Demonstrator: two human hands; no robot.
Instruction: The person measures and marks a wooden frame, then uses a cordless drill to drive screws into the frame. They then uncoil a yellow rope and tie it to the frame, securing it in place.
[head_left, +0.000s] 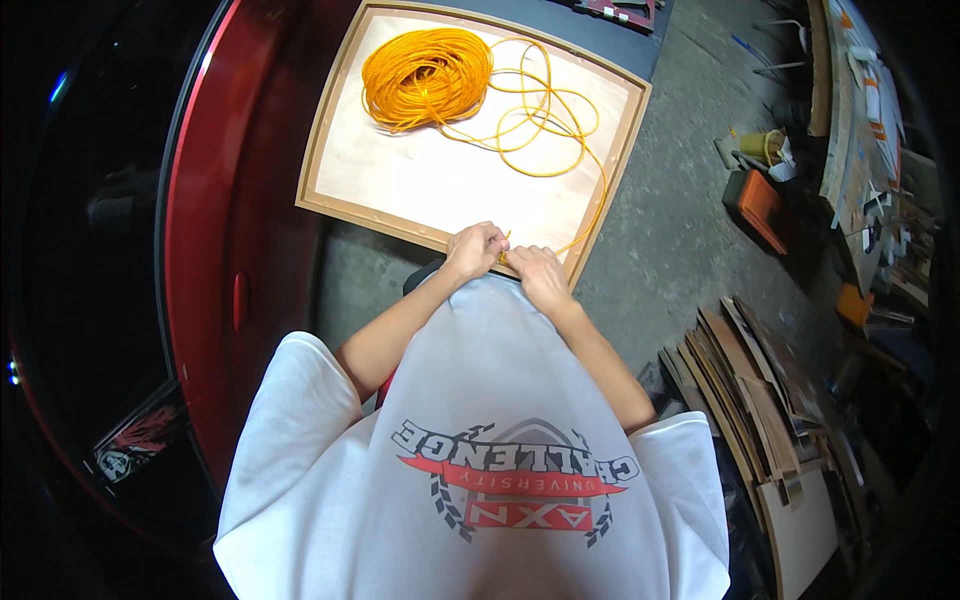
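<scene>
A shallow wooden frame (322,120) with a pale panel inside lies in front of me. On its far left part rests a big coil of orange rope (428,80), and loose loops of the same rope spread to its right. One strand runs down the right side to my hands at the near edge. My left hand (477,250) pinches the rope near its end, a short tip sticking up by the fingers. Close beside it, my right hand (540,274) is closed over the rope at the frame's near rail. The exact grip is partly hidden by the fingers.
A red car (215,200) stands close on the left. On the concrete floor (660,210) to the right are an orange and black box (757,212), a yellowish bucket (757,147) and leaning wooden boards (735,390). A cluttered bench (850,170) is at far right.
</scene>
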